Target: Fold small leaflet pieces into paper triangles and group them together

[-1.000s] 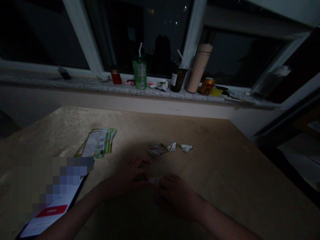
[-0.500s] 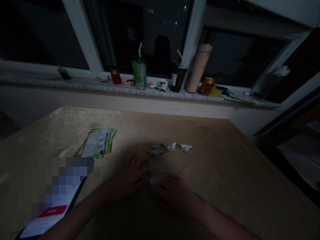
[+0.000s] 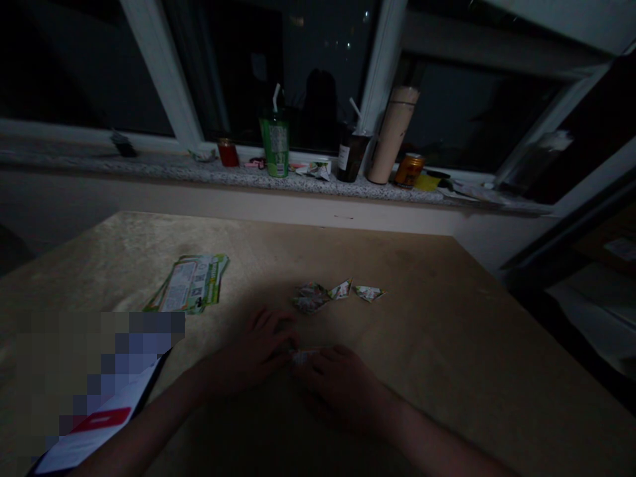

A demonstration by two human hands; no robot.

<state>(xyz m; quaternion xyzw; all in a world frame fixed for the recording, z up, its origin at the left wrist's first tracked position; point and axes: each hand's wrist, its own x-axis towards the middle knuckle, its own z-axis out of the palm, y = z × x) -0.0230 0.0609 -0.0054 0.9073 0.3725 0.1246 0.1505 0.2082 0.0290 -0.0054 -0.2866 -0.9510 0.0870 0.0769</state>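
Observation:
A small piece of folded printed paper (image 3: 304,356) lies low over the table between my hands, mostly covered by fingers and dim in the shadow. My right hand (image 3: 338,377) is closed on its right part. My left hand (image 3: 258,348) has thumb and forefinger at its left end, in what looks like a pinch, while the other fingers arch over the table. Just beyond lie a cluster of folded paper pieces (image 3: 311,297), a pointed folded piece (image 3: 340,289) touching or nearly touching it, and a separate folded piece (image 3: 369,293) to the right.
A stack of green printed sheets (image 3: 193,283) lies on the wooden table (image 3: 422,331) at left. A lit, partly blurred-out screen (image 3: 119,404) is beside my left forearm. The windowsill (image 3: 173,170) bears a green cup (image 3: 277,146), a dark cup (image 3: 350,156), a tall flask (image 3: 395,136) and a can (image 3: 410,171).
The view has shifted very slightly. Both hands stay at the folded paper, with only small finger movement; the other pieces lie as before.

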